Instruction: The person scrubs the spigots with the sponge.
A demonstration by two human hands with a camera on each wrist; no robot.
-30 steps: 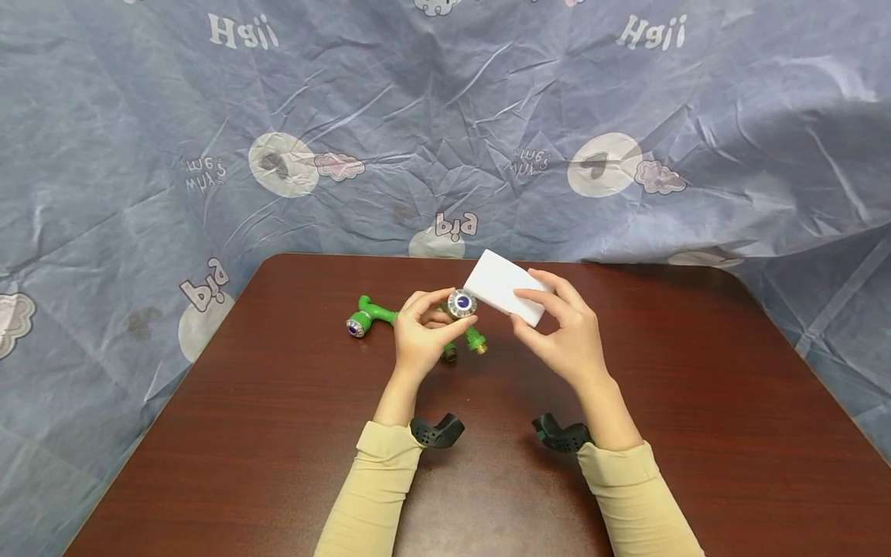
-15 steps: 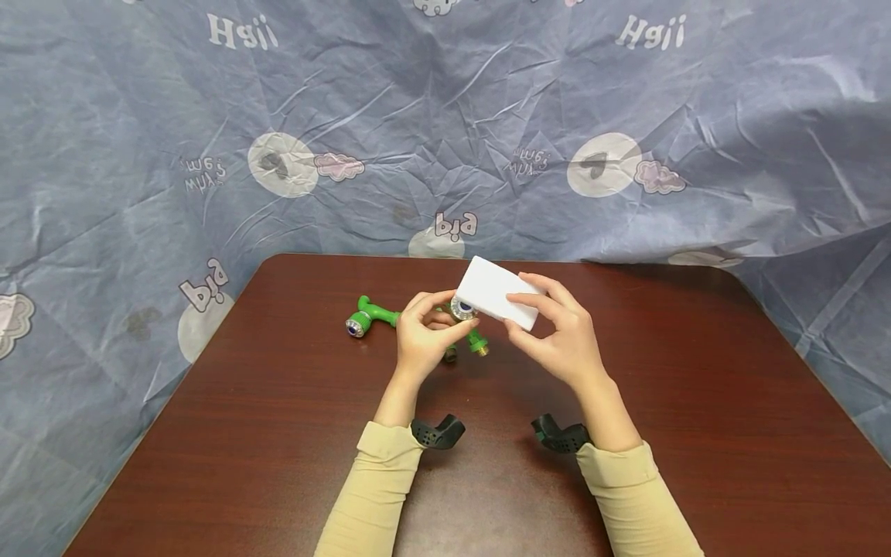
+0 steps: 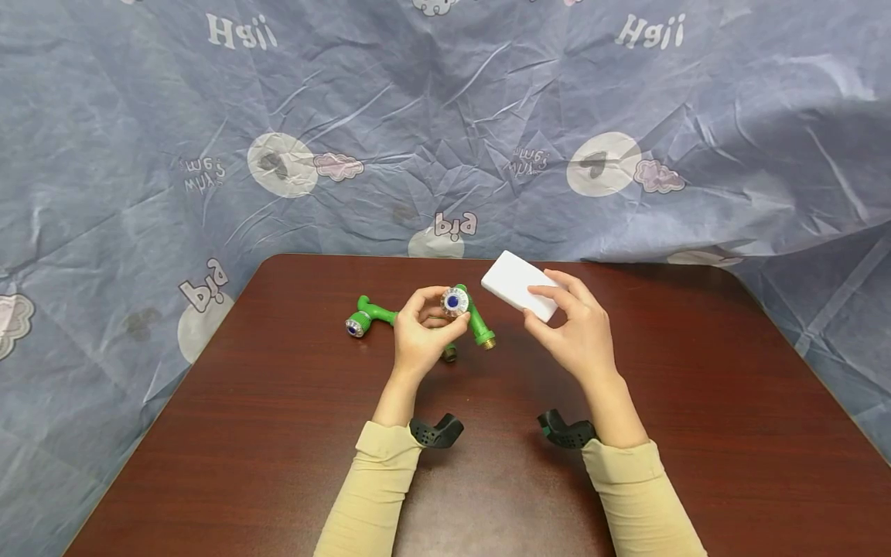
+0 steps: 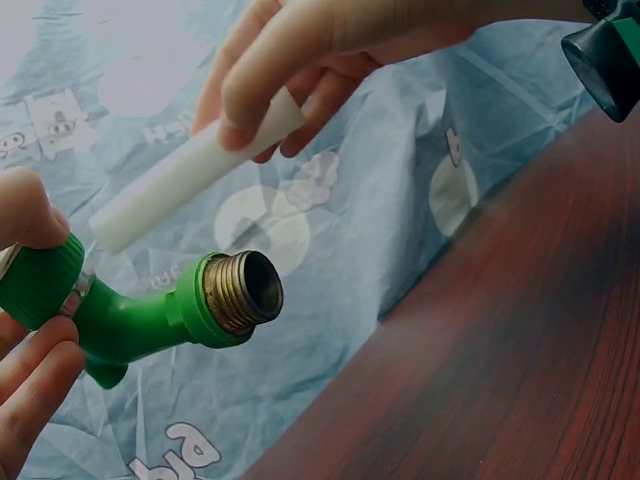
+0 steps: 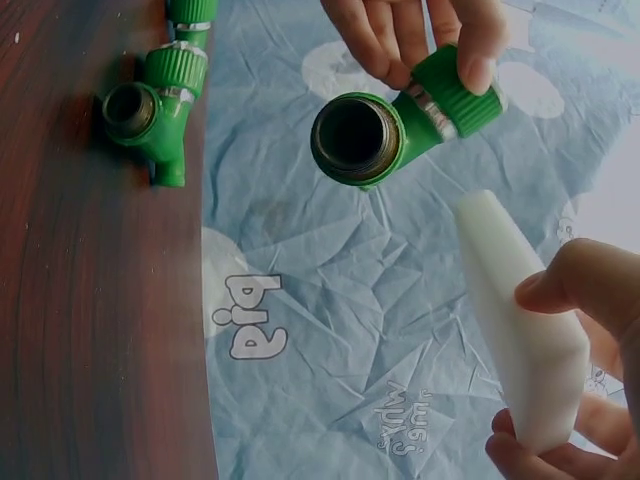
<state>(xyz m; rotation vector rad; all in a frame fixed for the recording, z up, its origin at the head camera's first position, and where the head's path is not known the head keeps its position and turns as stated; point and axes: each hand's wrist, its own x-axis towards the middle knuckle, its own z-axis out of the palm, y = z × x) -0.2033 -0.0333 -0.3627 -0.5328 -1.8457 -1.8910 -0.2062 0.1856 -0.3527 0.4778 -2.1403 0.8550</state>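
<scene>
My left hand (image 3: 418, 336) pinches a green faucet (image 3: 479, 323) by its ribbed knob, whose clear cap with a blue centre faces me. In the left wrist view the faucet's brass threaded end (image 4: 245, 292) points right, away from the fingers. My right hand (image 3: 579, 333) holds a white sponge block (image 3: 517, 283) between thumb and fingers, tilted and just right of the knob. A gap shows between sponge and faucet in the right wrist view, where the sponge (image 5: 520, 315) is below the knob (image 5: 455, 90). Both things are held up over the table.
Another green faucet (image 3: 379, 312) lies on the dark wooden table (image 3: 264, 402), left of my left hand. Behind that hand, a brown threaded end (image 3: 449, 353) shows, the rest hidden. A wrinkled blue printed cloth (image 3: 418, 116) hangs beyond the table's far edge.
The sponge moved left across the faucet's knob, then back to the right, away from it. The held faucet has turned, so more of its green body shows. My left hand stays nearly in place.
</scene>
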